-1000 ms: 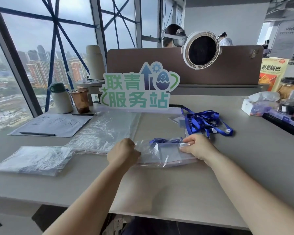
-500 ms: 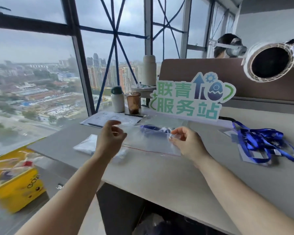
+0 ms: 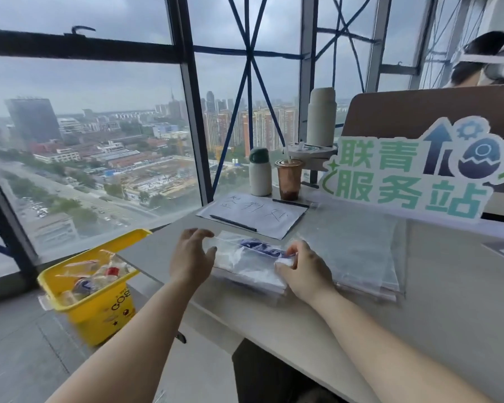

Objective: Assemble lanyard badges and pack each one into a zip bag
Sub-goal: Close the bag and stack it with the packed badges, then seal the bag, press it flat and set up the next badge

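Observation:
A clear zip bag with a blue lanyard badge inside lies on top of a small stack of packed bags near the table's left edge. My left hand is at the bag's left end with its fingers spread loosely, apart from the plastic. At the bag's right end, my right hand pinches the edge between thumb and fingers.
A pile of empty clear bags lies just right of the stack. Behind are a written sheet with a pen, a brown drink cup, a white bottle and a green sign. On the floor to the left stands a yellow bin.
Both hands carried the filled bag from the table's middle to the left and set it on the stack. My left hand has loosened its hold. My view turned left.

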`<control>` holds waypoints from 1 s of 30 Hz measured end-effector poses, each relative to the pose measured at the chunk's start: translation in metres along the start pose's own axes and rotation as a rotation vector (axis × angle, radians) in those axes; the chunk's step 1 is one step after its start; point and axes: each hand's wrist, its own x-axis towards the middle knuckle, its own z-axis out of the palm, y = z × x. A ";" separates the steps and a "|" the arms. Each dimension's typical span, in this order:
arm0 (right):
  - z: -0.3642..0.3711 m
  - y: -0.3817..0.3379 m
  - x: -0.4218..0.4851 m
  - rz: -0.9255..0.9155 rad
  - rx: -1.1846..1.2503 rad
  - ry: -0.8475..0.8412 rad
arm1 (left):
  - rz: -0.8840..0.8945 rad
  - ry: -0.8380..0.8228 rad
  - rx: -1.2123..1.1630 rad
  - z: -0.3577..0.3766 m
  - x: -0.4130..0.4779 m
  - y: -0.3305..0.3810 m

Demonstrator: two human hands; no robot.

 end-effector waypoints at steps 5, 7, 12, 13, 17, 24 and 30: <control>-0.008 0.001 0.004 -0.137 -0.218 0.104 | 0.284 -0.160 0.142 0.004 -0.015 0.019; -0.016 0.002 0.007 -0.166 -0.261 0.087 | 0.318 -0.361 0.258 0.008 -0.022 0.023; -0.055 0.034 0.016 -0.037 -0.305 0.040 | 0.262 -0.441 0.198 0.005 -0.026 0.034; -0.065 0.044 0.017 0.001 -0.334 0.005 | 0.262 -0.405 0.155 0.003 -0.027 0.039; -0.093 0.074 0.010 0.106 -0.420 -0.081 | 0.354 -0.297 0.083 0.005 -0.032 0.069; -0.091 0.090 -0.008 0.078 -0.374 0.063 | 0.490 -0.350 0.018 0.040 -0.068 0.123; -0.096 0.094 -0.006 0.041 -0.320 0.211 | 0.561 -0.378 0.075 0.055 -0.077 0.152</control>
